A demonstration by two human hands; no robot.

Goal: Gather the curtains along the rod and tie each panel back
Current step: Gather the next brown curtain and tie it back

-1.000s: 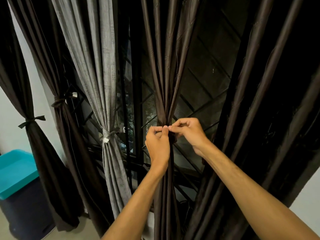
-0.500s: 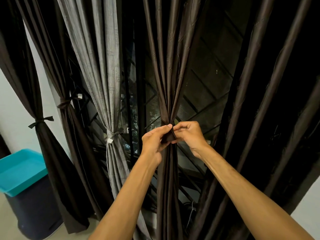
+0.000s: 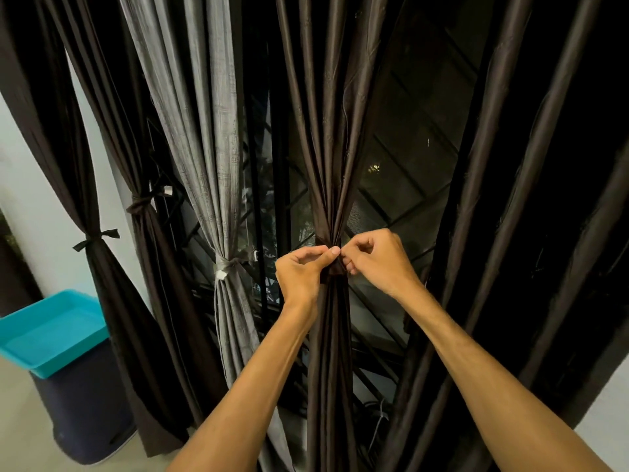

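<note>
A dark brown curtain panel (image 3: 328,148) hangs in the middle, gathered into a narrow bundle at waist height. A dark brown tie band (image 3: 335,267) wraps the bundle there. My left hand (image 3: 301,272) pinches the band from the left with thumb and fingers. From the right, my right hand (image 3: 374,258) pinches the same band with curled fingers. The knot itself is hidden between my fingers. To the left hang a tied grey panel (image 3: 211,131) and two tied dark panels (image 3: 98,240) (image 3: 139,206). A loose dark panel (image 3: 527,199) fills the right side.
Behind the curtains stands a window with a black diamond grille (image 3: 408,158). A dark bin with a turquoise lid (image 3: 51,332) stands on the floor at the lower left. White wall (image 3: 30,185) shows beside it.
The view has shifted slightly. My left hand turned from reaching over the bundle to pinching the band from the left; my right hand stays on the band.
</note>
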